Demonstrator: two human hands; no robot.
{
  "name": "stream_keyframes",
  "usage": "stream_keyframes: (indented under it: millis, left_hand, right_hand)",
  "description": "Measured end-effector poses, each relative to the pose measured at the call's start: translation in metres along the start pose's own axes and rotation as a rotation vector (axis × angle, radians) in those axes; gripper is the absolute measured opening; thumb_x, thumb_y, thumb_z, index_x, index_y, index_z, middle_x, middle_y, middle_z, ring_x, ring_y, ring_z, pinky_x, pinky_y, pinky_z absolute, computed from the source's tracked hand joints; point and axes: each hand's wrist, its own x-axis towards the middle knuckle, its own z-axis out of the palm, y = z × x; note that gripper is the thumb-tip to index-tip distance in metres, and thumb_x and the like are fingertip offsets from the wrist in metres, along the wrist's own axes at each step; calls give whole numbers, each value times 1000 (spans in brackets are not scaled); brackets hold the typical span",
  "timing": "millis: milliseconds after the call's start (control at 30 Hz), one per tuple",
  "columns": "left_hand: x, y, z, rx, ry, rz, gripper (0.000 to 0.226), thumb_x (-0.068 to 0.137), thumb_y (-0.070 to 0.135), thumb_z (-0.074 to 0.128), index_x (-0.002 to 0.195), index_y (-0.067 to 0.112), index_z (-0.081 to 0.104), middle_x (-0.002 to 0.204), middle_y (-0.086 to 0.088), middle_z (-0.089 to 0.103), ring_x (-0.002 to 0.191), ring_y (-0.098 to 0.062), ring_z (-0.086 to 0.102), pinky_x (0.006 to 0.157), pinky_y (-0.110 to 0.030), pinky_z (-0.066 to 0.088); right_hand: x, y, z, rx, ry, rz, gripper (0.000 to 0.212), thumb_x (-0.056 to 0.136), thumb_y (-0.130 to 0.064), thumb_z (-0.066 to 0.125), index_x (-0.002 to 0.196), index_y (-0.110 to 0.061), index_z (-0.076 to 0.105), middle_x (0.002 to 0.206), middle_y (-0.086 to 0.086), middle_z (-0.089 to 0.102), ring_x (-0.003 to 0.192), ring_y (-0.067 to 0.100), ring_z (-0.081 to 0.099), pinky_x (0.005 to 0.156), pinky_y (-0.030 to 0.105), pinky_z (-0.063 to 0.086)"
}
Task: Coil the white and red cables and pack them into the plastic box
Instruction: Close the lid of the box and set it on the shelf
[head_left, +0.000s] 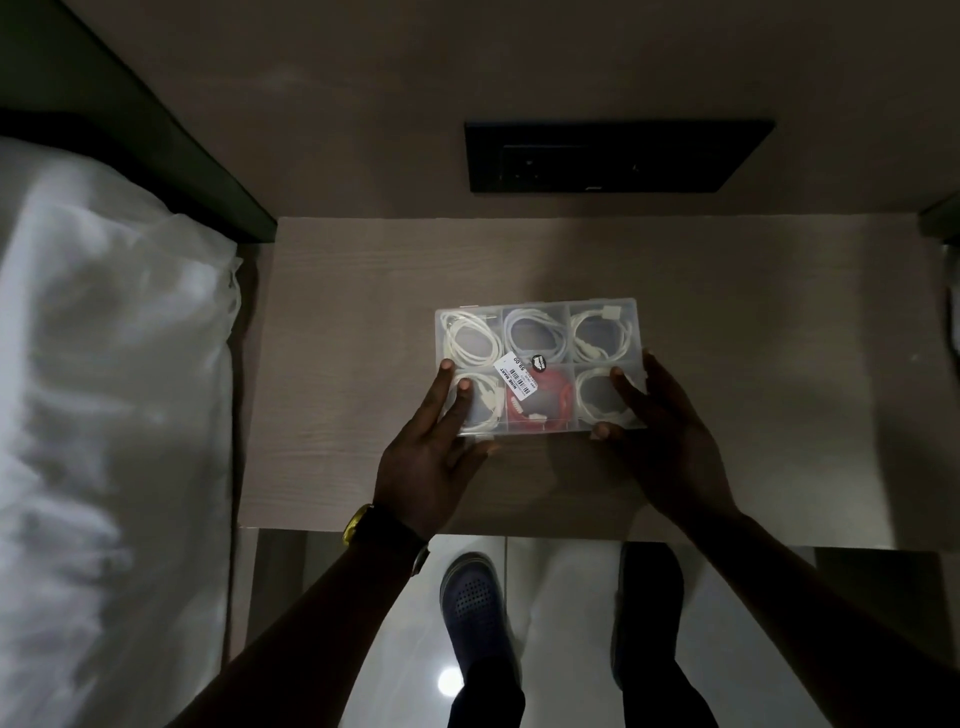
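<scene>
The bed with white sheets is seen beside the left edge of the table. The box, lid closed, lies on the table nearer the front edge than the back, about midway between the sides. Five white cables are coiled in separate compartments, and the red cable sits in the front middle one, partly hidden by a price label. The left hand, with a watch at the wrist, is laid on the front left corner of the box, fingers spread over the lid and thumb at the front rim; the right hand is set likewise on the front right corner. Both are pressed flat rather than clenched. The packing is judged complete, with only the latching left. If pressure is applied unevenly, the lid may be left unlatched on one side, or the box pushed toward the front edge and tipped to the floor; a loop riding over a divider could be pinched. Beyond the back edge, a dark wall panel is mounted. Nothing is seen to obstruct the hands.
</scene>
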Motion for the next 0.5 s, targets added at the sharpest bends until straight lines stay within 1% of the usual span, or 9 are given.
stream_keyframes:
  millis: [67,100,167,200,267,333,433,500]
  left_hand:
    - [-2,-1,3,-15,15,9,61,92,40,64,146,21,44,160,-1,32,138,-8,44,93,-28,54]
    - [-2,-2,5,-23,22,9,59,93,37,65,146,21,44,160,-1,32,140,-8,42,96,-29,53]
    - [-4,-4,8,-41,28,13,57,93,29,66,145,21,45,160,-2,31,142,-11,39,101,-31,50]
    - [-4,-5,10,-47,27,20,56,93,26,65,145,21,45,161,-2,30,143,-13,38,104,-32,49]
    - [-5,-6,12,-43,17,30,54,95,25,62,146,24,44,162,-2,28,144,-15,35,107,-34,46]
    - [-7,-6,11,-49,7,26,55,94,27,63,145,25,45,162,-2,27,145,-16,35,108,-33,45]
    - [-5,-2,6,-82,-10,25,57,90,32,68,143,24,48,161,-1,29,143,-14,37,107,-30,45]
    - [-4,-1,7,-47,-18,22,58,91,31,67,144,26,46,161,-1,29,144,-14,36,106,-32,47]
  right_hand:
    - [-1,2,4,24,32,9,62,81,-46,71,137,-47,47,156,-20,21,137,-2,27,107,19,29]
    - [-1,3,5,30,38,7,61,81,-44,72,137,-45,48,156,-20,22,138,-5,26,107,13,27]
    - [-1,5,7,39,36,-3,62,80,-44,71,138,-43,49,157,-19,20,137,-18,17,104,0,18]
    - [-1,6,9,58,41,-11,61,80,-44,71,137,-41,49,157,-18,20,135,-23,14,103,-4,16]
    - [0,7,12,111,48,-24,61,80,-40,72,137,-38,51,159,-13,21,136,-23,14,104,-4,17]
    - [0,7,13,120,21,-40,61,81,-36,74,138,-39,51,162,-8,20,140,-15,17,107,1,20]
    - [0,11,4,94,-30,-85,68,77,-33,79,139,-38,50,162,-3,21,145,7,26,113,22,30]
    - [2,14,2,67,-3,-125,69,75,-32,82,138,-33,53,160,4,25,143,19,34,112,36,37]
